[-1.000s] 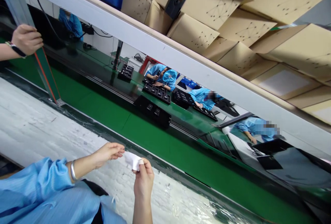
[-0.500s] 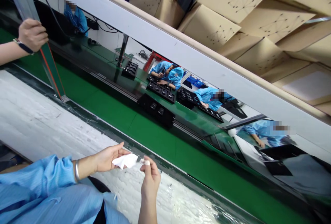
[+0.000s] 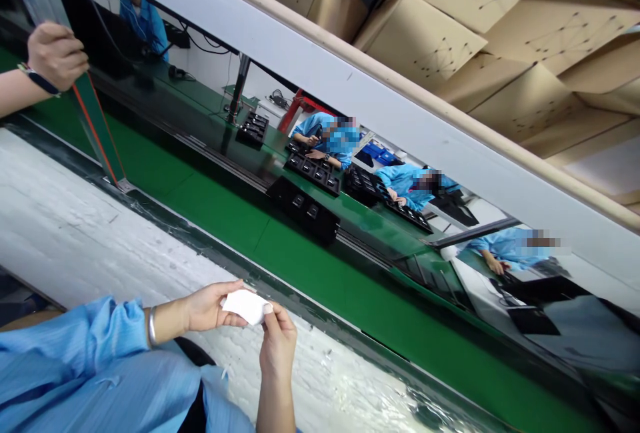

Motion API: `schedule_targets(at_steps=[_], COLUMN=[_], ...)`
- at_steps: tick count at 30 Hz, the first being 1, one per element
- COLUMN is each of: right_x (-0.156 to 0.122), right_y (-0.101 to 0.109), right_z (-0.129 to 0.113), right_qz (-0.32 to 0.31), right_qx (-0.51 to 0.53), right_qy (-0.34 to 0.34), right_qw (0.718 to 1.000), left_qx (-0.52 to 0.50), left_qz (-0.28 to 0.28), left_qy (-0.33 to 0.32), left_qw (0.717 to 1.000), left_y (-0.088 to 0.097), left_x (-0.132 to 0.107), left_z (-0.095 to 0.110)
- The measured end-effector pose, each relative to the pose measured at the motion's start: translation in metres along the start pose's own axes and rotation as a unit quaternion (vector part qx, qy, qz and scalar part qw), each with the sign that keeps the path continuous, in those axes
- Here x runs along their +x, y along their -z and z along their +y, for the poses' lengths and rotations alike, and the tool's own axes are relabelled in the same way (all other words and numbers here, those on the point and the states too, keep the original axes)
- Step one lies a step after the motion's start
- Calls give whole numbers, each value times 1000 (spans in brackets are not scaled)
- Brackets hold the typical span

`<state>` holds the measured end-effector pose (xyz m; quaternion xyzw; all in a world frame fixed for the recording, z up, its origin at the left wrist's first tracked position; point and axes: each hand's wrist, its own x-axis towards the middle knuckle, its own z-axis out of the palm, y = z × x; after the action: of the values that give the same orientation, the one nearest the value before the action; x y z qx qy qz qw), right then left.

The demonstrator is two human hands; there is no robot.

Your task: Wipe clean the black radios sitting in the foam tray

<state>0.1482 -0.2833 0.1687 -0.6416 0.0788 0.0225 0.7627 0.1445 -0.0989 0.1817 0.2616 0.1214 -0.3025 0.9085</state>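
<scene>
And here the white piece (image 3: 243,305) is held up between both hands, over the edge of the pale bench (image 3: 165,239). Its near end is cradled by the left hand (image 3: 207,307), while the far end is pinched by thumb and fingertips of the right hand (image 3: 278,346). It looks thin and limp, so it is probably best kept lightly taut, with neither end tugged. Whether it is paper or cloth cannot be told. Beyond, the green belt (image 3: 235,219) is edged by a black tray (image 3: 303,209). At far left, a post (image 3: 97,119) is gripped by another person's hand (image 3: 57,56), well apart. Above, cartons (image 3: 425,59) are stacked.
</scene>
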Motion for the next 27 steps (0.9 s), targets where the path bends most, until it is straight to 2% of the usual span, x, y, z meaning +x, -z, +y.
schedule_targets(at_steps=[3,9,15,18,21,27], right_x=[-3,-11,-16,-16,-16,-13], right_y=[2,1,-5,-7,-6,-3], right_z=[-4,-17,-25,-26,-25,-18], right_qz=[-3,-60,-76,-74,-64,-62], right_qx=[-4,19,61,61,57,53], right_qy=[22,42,26,22,15,6], right_qw=[1000,997,995,995,996,997], left_qx=[115,311,429,471,492,482], left_qz=[7,-5,24,25,23,26], left_qy=[-58,-171,-240,-251,-248,-241], left_qw=[992,935,871,845,835,842], left_y=[-4,-17,-26,-29,-31,-28], left_x=[-3,-4,-7,-9,-11,-9], left_z=[3,12,11,12,14,15])
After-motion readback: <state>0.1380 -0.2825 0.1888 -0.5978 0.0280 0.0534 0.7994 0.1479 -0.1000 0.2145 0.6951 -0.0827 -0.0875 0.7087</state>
